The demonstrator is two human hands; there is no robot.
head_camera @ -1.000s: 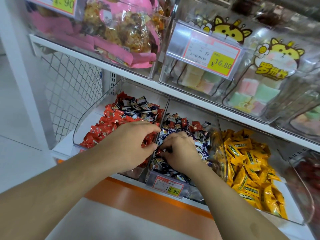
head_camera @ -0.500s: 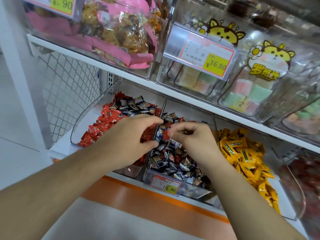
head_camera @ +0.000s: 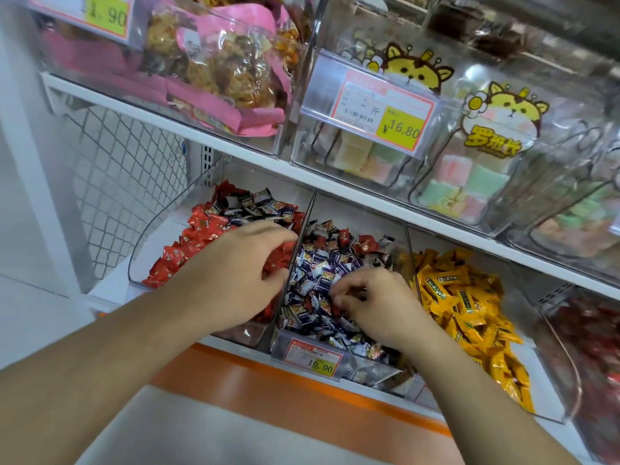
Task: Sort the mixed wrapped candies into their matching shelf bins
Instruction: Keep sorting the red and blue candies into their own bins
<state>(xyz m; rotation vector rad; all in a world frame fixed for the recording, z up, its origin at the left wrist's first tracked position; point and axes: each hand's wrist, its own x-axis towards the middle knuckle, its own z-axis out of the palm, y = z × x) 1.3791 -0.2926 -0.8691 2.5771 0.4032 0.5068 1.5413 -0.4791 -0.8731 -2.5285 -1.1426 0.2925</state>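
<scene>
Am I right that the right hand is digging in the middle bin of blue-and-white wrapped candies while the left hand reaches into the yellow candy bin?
Not quite. The head view shows the left hand over the red wrapped candies' clear plastic bin, not the yellow one. The right hand is indeed in the middle bin of blue-and-white wrapped candies.

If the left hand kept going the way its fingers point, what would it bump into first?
Probably the clear divider between the red candy bin and the blue candy bin. The left hand points right and slightly up, fingertips almost at that wall. Depth is hard to judge.
</scene>
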